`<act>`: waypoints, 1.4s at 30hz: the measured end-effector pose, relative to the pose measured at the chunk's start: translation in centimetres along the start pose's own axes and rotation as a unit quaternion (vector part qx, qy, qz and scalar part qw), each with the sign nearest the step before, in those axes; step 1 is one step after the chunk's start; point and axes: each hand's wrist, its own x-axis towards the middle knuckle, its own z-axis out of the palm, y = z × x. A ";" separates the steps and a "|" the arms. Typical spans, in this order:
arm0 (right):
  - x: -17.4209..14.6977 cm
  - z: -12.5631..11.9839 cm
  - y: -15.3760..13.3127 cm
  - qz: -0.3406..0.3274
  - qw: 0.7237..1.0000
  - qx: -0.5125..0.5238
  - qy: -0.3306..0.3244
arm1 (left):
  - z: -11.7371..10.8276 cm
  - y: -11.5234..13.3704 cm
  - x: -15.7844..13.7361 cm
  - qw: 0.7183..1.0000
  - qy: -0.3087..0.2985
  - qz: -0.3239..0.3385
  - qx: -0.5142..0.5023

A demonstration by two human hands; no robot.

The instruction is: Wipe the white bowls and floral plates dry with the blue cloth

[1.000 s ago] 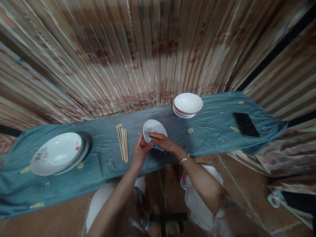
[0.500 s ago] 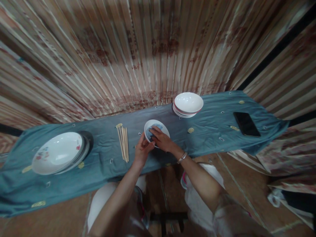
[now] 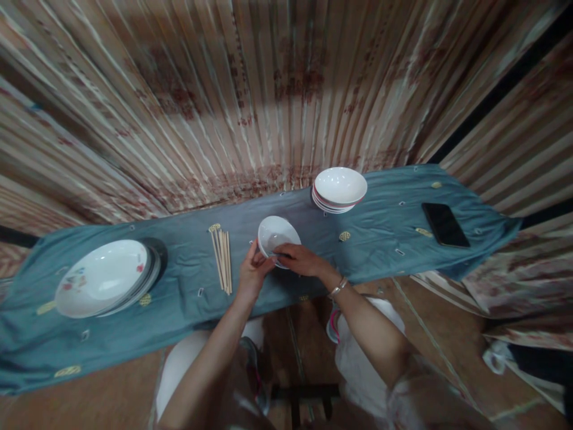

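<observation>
white bowl (image 3: 276, 229) sits tilted above the middle of the blue-green tablecloth (image 3: 380, 239), between the wooden sticks (image 3: 225, 263) and the stacked bowls (image 3: 340, 187); from my remote view i cannot tell if its base touches the cloth. i see the left hand (image 3: 254, 272) clamped on its near-left rim. the right hand (image 3: 305, 260) reaches over the near rim, fingertips inside; i cannot tell whether they close on anything. i see stacked plates (image 3: 105, 278) far left and a dark phone (image 3: 445, 225) lying at right.

room between held bowl (image 3: 278, 229) and phone (image 3: 445, 225)
</observation>
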 end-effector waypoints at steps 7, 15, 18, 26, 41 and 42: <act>0.2 -0.1 -0.5 0.000 0.972 0.234 0.033 | 0.2 0.1 0.1 1.000 -0.019 -0.010 0.007; 0.7 0.1 -1.5 0.009 0.962 0.252 0.109 | 1.2 0.4 -0.5 0.999 -0.046 -0.027 -0.010; 1.0 0.4 -1.1 0.019 0.973 0.192 0.126 | 1.6 0.4 -0.7 0.998 -0.044 -0.033 -0.020; 0.9 -0.1 -0.7 0.031 0.986 -0.050 0.157 | 2.2 0.1 -0.9 0.998 -0.046 -0.035 -0.011; -0.7 -1.1 -1.5 0.126 0.932 -0.329 0.083 | 1.0 -0.3 0.3 1.000 -0.009 0.012 0.005; -0.8 -0.9 -1.3 0.122 0.934 -0.328 0.077 | 0.9 -0.3 0.4 1.000 -0.005 0.015 0.005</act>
